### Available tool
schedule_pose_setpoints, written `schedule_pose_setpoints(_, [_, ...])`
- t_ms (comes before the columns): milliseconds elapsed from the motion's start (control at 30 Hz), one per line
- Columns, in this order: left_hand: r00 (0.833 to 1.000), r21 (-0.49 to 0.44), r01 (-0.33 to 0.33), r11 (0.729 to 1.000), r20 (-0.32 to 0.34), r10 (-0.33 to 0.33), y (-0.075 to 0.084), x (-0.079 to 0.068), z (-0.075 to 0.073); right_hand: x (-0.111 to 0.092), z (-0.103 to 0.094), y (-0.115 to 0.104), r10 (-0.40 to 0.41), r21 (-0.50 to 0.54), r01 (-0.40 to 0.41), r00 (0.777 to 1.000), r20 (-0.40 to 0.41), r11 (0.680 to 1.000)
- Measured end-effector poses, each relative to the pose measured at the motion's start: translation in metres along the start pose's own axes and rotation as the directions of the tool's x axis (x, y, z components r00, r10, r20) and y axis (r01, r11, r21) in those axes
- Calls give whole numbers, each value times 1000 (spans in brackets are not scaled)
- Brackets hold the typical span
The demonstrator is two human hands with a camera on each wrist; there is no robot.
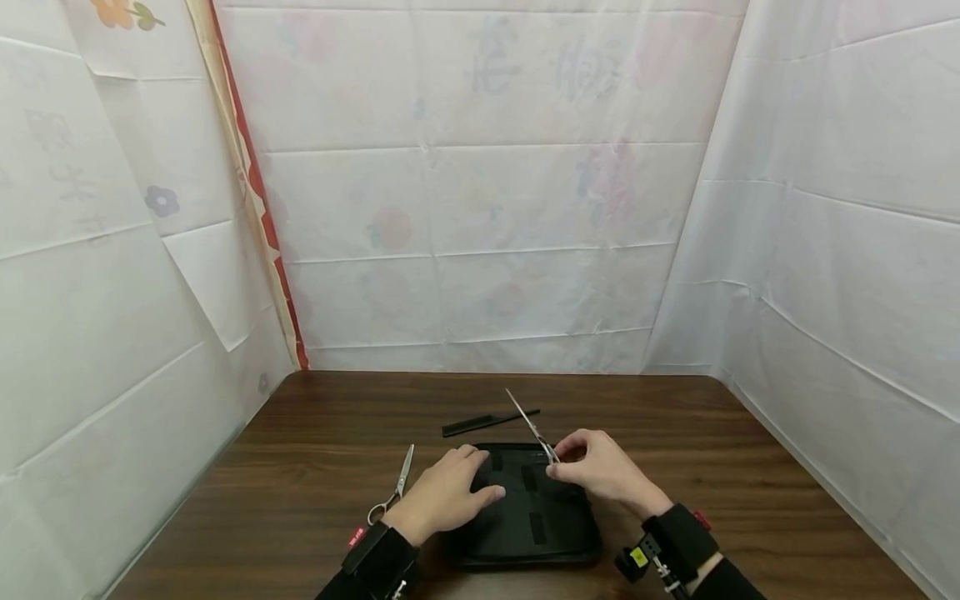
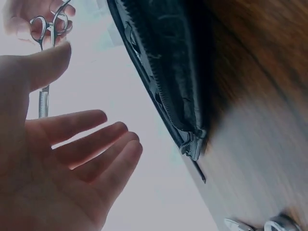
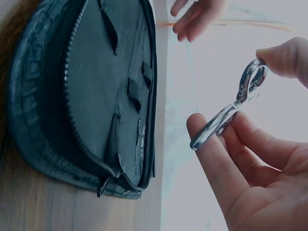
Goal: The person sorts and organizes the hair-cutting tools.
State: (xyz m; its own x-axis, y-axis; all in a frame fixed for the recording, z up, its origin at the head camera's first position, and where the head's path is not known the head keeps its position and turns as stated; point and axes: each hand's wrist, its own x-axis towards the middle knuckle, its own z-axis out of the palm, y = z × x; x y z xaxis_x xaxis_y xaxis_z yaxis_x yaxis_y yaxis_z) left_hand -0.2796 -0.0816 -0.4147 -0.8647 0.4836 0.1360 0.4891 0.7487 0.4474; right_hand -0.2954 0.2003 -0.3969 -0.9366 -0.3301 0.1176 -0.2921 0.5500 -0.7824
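Observation:
My right hand (image 1: 606, 471) holds a pair of silver thinning scissors (image 1: 531, 423) by the handle end, above the back right of a black zippered case (image 1: 555, 533). The blades point up and away to the left; in the left wrist view one toothed blade (image 2: 44, 102) shows below the finger rings. Thumb and fingers touch the scissors (image 3: 231, 113) in the right wrist view. Over the case's left side is my left hand (image 1: 446, 497), its fingers extended and holding nothing. Flat black elastic loops (image 3: 135, 94) line the case's inside.
A second pair of silver scissors (image 1: 402, 477) lies on the brown wooden table (image 1: 315, 467), left of my left hand. Behind the case lies a black tail comb (image 1: 476, 425). White sheeting (image 1: 480, 200) hangs at the back and both sides.

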Motion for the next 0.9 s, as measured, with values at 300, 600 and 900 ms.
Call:
schedule_pose_setpoints(300, [988, -101, -6, 995, -155, -10, 7, 7, 0, 1, 7, -8, -11, -9, 10, 999, -37, 1000])
schedule_pose_setpoints(600, [959, -362, -145, 921, -282, 40, 14, 12, 3, -1, 13, -10, -63, -10, 63, 997, -46, 998])
schedule_pose_setpoints(900, [930, -513, -180, 839, -367, -24, 19, 18, 2, -3, 17, -15, -102, -7, 101, 994, -43, 995])
